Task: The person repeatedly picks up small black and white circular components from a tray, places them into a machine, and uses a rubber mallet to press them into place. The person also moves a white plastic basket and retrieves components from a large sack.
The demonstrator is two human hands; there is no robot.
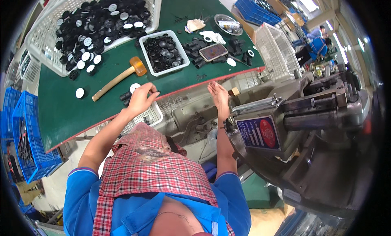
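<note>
My left hand [141, 99] is at the near edge of the green table, its fingers bent toward the thumb. A small dark speck shows at its fingertips, too small to name. Just beside it, partly hidden by the hand, lie black tubular parts [125, 96] and a white-faced disc [135, 88]. My right hand [220, 96] is raised off the table's edge, left of the grey machine, with its palm turned inward and fingers loosely stretched; I see nothing in it. Small black bits [201, 77] lie on the table between the hands.
A wooden-handled mallet [116, 81], a white tub [186, 64] of black caps and a large crate [36, 57] of black discs stand on the table [61, 114]. A phone [213, 52] rests among black fittings. A metal machine [313, 118] fills the right side. A white basket [157, 116] is below the edge.
</note>
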